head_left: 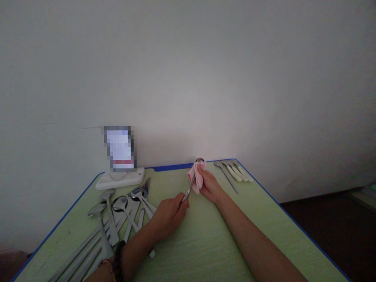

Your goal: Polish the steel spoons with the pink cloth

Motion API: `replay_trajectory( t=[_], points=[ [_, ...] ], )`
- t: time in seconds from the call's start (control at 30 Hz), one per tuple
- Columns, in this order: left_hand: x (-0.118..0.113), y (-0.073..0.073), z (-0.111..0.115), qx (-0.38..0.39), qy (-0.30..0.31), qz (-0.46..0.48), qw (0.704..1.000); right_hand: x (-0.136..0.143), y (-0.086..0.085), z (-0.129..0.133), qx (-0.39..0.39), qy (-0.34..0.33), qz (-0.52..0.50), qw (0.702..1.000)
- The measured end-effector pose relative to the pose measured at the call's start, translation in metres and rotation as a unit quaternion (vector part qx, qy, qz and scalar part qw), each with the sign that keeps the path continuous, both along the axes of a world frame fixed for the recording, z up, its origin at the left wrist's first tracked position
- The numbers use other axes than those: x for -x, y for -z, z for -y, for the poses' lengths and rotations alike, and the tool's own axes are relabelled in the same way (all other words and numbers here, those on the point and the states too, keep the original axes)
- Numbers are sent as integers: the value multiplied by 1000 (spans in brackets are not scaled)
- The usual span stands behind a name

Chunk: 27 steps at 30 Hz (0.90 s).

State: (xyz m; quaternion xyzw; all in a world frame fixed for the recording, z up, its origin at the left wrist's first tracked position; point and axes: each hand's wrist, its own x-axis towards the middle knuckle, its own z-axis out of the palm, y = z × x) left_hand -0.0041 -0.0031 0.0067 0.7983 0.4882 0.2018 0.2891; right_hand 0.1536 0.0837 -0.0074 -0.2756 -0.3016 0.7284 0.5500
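My left hand [172, 214] is closed around the handle of a shiny metal spoon [189, 189], which points up and away over the middle of the table. A pink cloth [196, 177] is gripped in my right hand [209, 184] and wraps the spoon just below its bowl. Only the rounded tip of that bowl shows above the cloth. Beneath and beside my left forearm lies a pile of metal cutlery [117, 219], with several spoons and a knife [146, 188] among it.
At the back left a device with a blurred screen [120, 149] stands on a white base [120, 179]. Several spoons, some with cream handles [235, 171], lie side by side at the back right. The green table [188, 250] has a blue edge and meets a plain wall [188, 78].
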Motion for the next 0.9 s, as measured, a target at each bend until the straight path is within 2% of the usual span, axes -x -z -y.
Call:
replay_trajectory(
  t=[0.1, 0.17, 0.23, 0.4, 0.5, 0.6, 0.77, 0.9],
  points=[
    [-1, 0, 1, -6, -1, -19, 1000, -1, 0, 5, -28, -52, 46, 997],
    [-1, 1, 0, -9, -2, -26, 1000, -1, 0, 7, -30, -64, 58, 996],
    [-1, 2, 0, -15, -4, -35, 999, 0, 1, 5, -19, -55, 53, 997],
    [-2, 3, -2, -38, 2, -86, 996, 2, 1, -4, 29, 30, -30, 999],
    [-1, 3, -2, -38, 4, -89, 995, 1, 2, -8, 37, 56, -64, 996],
    [0, 3, -2, -38, 5, -87, 995, 1, 5, -8, 31, 59, -56, 996],
    [0, 2, -1, -39, 11, -85, 996, 1, 6, -4, -10, 17, 10, 1000],
    [-1, 1, -1, -42, 11, -87, 995, 0, 4, -2, -21, 12, 20, 1000]
  ],
)
